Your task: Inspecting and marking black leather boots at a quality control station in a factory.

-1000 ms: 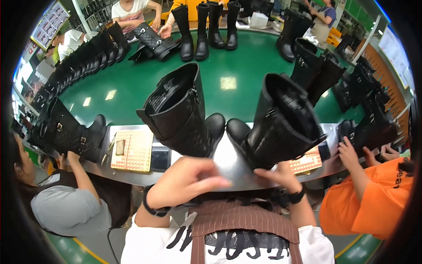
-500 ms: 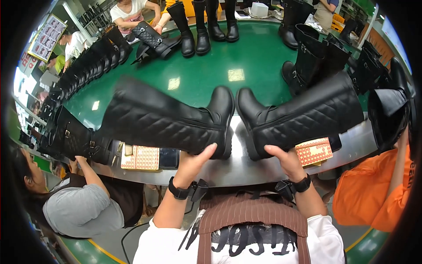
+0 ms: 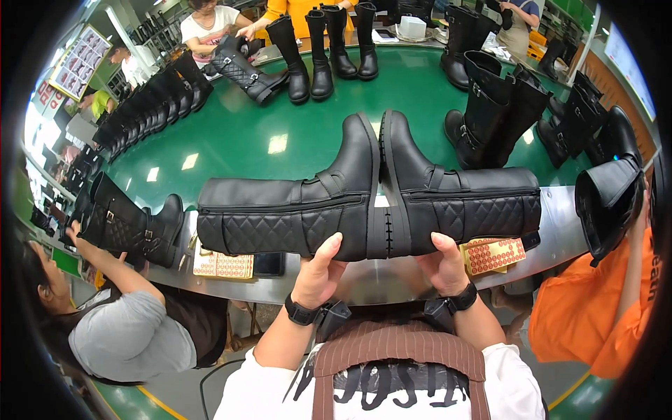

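Note:
Two tall black boots with quilted shafts and side zips are held up in front of me, lying sideways with their soles facing each other. My left hand [image 3: 320, 271] grips the left boot [image 3: 287, 213] near its heel, thumb on top and fingers underneath, out of sight. Its shaft points left. My right hand [image 3: 446, 264] has the right boot [image 3: 465, 206] by the heel in the same way, its shaft pointing right. At the heels the soles appear to touch; a narrow gap shows farther up toward the toes.
A steel edge [image 3: 308, 285] borders the green table [image 3: 231, 143]. Sticker sheets [image 3: 224, 266] lie left, more sticker sheets [image 3: 495, 256] right, beside a dark phone [image 3: 269, 264]. Boots stand around the table. Co-workers sit close on both sides; the right one [image 3: 588, 301] holds a boot.
Both boots have turned: their shafts are level and the zips show. The soles have come together. At the far left, the co-worker's arm has reached outward.

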{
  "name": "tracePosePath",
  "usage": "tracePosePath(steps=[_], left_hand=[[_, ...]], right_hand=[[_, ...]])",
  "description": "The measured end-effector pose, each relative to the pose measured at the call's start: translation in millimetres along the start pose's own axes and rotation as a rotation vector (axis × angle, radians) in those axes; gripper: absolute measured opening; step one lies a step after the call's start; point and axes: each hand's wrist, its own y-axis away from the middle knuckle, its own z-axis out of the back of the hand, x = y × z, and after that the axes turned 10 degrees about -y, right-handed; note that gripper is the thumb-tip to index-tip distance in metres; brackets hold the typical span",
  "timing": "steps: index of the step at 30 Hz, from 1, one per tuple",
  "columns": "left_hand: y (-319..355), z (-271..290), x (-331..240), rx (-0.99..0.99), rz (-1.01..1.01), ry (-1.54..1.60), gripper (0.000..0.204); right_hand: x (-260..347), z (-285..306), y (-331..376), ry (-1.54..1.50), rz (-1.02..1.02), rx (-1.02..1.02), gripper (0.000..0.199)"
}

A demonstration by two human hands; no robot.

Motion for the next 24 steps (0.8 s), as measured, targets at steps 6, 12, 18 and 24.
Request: tracePosePath(steps=[6, 12, 18, 24], left_hand=[[1, 2, 2, 0.027, 0.011, 0.013, 0.045], [2, 6, 2, 0.007, 0.097, -0.012, 0.045], [-17, 4, 0, -0.045, 0.130, -0.083, 0.030], [-13, 2, 33, -0.001, 0.391, -0.134, 0.036]], right_hand=[[0, 7, 2, 0.028, 0.008, 0.050, 0.053], [1, 12, -7, -0.021, -0.054, 0.071, 0.047], [26, 12, -17, 0.250, 0.074, -0.228, 0.028], [58, 14, -10, 0.146, -0.036, -0.196, 0.022]])
